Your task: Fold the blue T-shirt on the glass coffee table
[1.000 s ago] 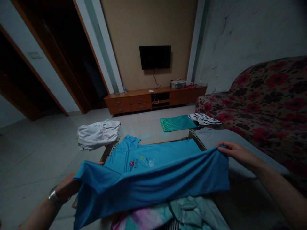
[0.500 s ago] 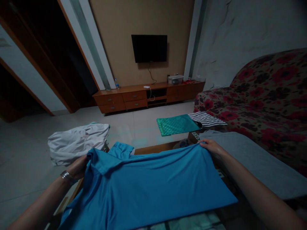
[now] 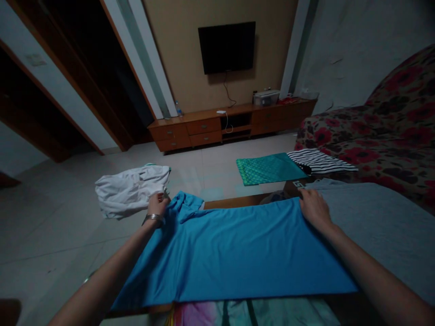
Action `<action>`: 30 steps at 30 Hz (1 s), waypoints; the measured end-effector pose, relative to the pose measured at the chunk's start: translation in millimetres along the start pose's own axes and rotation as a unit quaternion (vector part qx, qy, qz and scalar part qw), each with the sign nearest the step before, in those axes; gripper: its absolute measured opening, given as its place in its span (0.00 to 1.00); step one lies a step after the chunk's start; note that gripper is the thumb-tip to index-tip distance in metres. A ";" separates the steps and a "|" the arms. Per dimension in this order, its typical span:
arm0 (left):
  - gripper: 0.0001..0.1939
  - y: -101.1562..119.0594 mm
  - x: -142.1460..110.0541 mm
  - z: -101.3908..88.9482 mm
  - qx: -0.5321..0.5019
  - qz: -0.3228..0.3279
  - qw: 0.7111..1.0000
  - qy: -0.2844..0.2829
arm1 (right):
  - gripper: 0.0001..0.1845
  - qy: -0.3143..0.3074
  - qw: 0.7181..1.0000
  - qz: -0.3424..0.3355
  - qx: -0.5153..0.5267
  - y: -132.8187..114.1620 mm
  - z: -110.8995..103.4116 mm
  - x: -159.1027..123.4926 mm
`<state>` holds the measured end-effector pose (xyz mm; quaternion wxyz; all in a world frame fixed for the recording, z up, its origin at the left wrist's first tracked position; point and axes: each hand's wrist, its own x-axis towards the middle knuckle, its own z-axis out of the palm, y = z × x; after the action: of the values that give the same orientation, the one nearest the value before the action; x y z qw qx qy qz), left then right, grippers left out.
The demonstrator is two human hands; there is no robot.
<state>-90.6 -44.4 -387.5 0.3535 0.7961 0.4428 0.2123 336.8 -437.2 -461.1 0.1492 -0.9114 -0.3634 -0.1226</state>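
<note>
A bright blue shirt (image 3: 234, 251) lies folded lengthwise and flat across a low table, its collar end at the left. My left hand (image 3: 158, 204), a metal bracelet on its wrist, pinches the cloth at the collar end. At the far right edge of the fold my right hand (image 3: 314, 209) lies palm down, its fingers closed on the cloth there. Under the shirt's near edge a pale pink and green garment (image 3: 251, 312) shows.
A crumpled white garment (image 3: 131, 190) lies at the table's left end. A folded green cloth (image 3: 270, 168) and a striped one (image 3: 321, 162) sit at the far side. A grey cloth (image 3: 377, 226) lies on the right beside a floral sofa (image 3: 380, 136). A TV cabinet (image 3: 231, 127) stands at the wall.
Both hands carried the blue shirt's near half forward over the far half and laid it flat; the printed chest is now covered. The hands have moved to the far edge.
</note>
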 end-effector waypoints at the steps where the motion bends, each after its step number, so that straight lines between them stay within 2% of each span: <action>1: 0.17 3.7 -7.4 3.8 0.026 0.007 0.999 0.026 | 0.21 0.021 0.999 -0.040 -0.007 -5.2 -3.9 -10.2; 2: 0.18 7.9 -16.1 8.1 0.054 0.015 0.998 0.040 | 0.20 0.032 0.996 -0.078 -0.004 -10.3 -6.7 -21.1; 4: 0.23 16.4 -34.3 18.3 0.145 0.030 0.989 0.019 | 0.18 0.029 0.990 -0.139 0.017 -19.0 -7.6 -44.1; 6: 0.27 24.2 -48.2 29.8 0.273 0.032 0.961 -0.035 | 0.16 0.021 0.985 -0.170 0.026 -24.3 -3.2 -65.3; 8: 0.25 31.7 -53.1 40.4 0.365 0.024 0.928 -0.070 | 0.16 0.022 0.983 -0.181 0.025 -25.6 3.4 -80.9; 10: 0.18 40.1 -49.2 48.8 0.380 0.018 0.923 -0.060 | 0.16 0.030 0.982 -0.187 0.026 -24.2 8.7 -89.2; 11: 0.18 44.7 -45.4 52.1 0.376 0.018 0.925 -0.046 | 0.16 0.033 0.981 -0.188 0.029 -23.1 10.2 -90.8; 13: 0.24 53.0 -38.0 57.4 0.346 0.050 0.937 -0.012 | 0.16 0.037 0.981 -0.190 0.036 -21.0 11.3 -91.1; 16: 0.37 56.2 -36.9 62.6 0.263 0.158 0.951 0.032 | 0.16 0.036 0.980 -0.190 0.040 -19.5 10.3 -89.6; 18: 0.37 47.9 -45.3 62.1 0.240 0.189 0.951 0.045 | 0.16 0.036 0.980 -0.192 0.041 -19.0 10.2 -89.9; 19: 0.36 40.5 -51.8 60.0 0.250 0.176 0.951 0.046 | 0.16 0.037 0.979 -0.195 0.042 -18.5 10.8 -90.5; 22: 0.29 8.7 -77.3 45.1 0.310 0.081 0.944 0.075 | 0.16 0.040 0.978 -0.201 0.041 -15.3 15.4 -92.5; 25: 0.25 -28.4 -106.8 22.6 0.374 -0.015 0.920 0.113 | 0.17 0.042 0.977 -0.205 0.038 -10.7 22.7 -93.1; 27: 0.23 -51.2 -125.1 9.3 0.400 -0.014 0.913 0.084 | 0.17 0.041 0.977 -0.206 0.031 -8.1 26.9 -92.6; 30: 0.24 -76.3 -142.7 -4.0 0.394 0.038 0.918 0.007 | 0.19 0.034 0.979 -0.202 0.022 -6.0 30.0 -92.3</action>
<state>-209.3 -137.6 -445.7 0.0002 0.8858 0.4624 0.0398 270.9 -480.0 -518.4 0.1534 -0.8113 -0.5368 -0.1735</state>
